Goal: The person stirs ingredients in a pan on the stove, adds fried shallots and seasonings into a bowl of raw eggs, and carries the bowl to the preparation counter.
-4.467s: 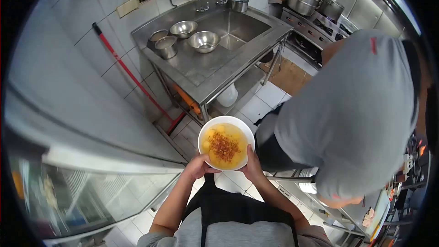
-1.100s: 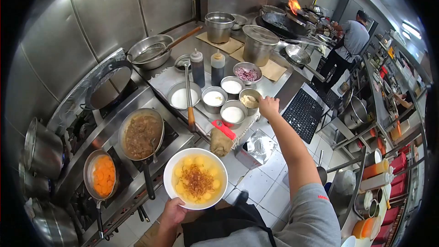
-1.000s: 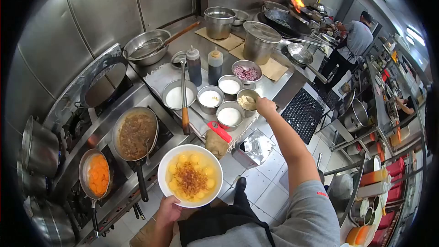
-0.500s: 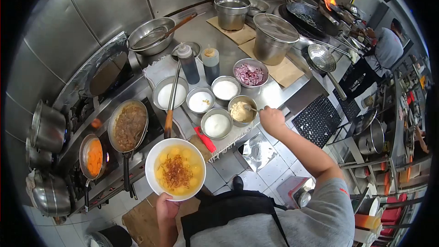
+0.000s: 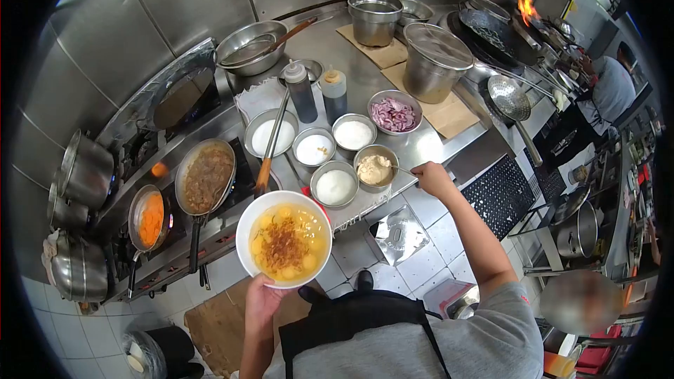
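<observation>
My left hand grips the near rim of a white bowl that holds raw eggs and brown fried shreds. My right hand is closed on the handle of a spoon, whose other end sits in a metal bowl of pale minced paste. Beside that bowl stand metal bowls of white powder, one with small crumbs on top, and a bowl of sliced red onion.
Pans of meat and orange slices sit on the stove at left. Two squeeze bottles and a lidded pot stand behind the small bowls. A flame burns at the back right, near another person.
The view has shifted from the sink to the stove and counter. My right hand has left the white bowl and taken the spoon; my left hand still holds the bowl.
</observation>
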Tool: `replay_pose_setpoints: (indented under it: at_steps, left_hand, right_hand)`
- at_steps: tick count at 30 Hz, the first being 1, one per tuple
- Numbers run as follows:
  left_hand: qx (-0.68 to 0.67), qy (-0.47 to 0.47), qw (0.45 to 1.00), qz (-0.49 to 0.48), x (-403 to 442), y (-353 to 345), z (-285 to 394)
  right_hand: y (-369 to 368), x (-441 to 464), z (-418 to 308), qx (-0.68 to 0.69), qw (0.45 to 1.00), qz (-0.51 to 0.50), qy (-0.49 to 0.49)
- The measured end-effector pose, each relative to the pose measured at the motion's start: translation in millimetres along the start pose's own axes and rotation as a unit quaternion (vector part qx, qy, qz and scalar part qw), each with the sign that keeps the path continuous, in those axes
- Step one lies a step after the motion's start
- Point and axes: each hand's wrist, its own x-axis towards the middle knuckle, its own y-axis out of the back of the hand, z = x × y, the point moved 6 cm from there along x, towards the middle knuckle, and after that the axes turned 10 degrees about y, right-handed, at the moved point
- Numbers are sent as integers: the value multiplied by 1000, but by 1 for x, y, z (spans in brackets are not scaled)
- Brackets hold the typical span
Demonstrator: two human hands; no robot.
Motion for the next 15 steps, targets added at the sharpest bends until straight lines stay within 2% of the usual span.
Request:
replay_pose_setpoints:
  at_steps: [5, 7, 9, 12, 15]
  left_hand:
    - [27, 21, 998, -54, 21, -8, -1]
    - [36, 7, 998, -49, 30, -9, -1]
    - [37, -10, 999, -37, 36, -16, 0]
    - [48, -34, 997, -53, 45, -18, 3]
    - [-20, 0, 997, -75, 53, -16, -2]
  right_hand:
    - [26, -15, -33, 63, 998, 17, 4]
    - [33, -14, -48, 78, 993, 55, 71]
    - [51, -21, -90, 92, 988, 66, 105]
    - [50, -34, -141, 149, 962, 88, 212]
    - [38, -51, -182, 123, 951, 46, 281]
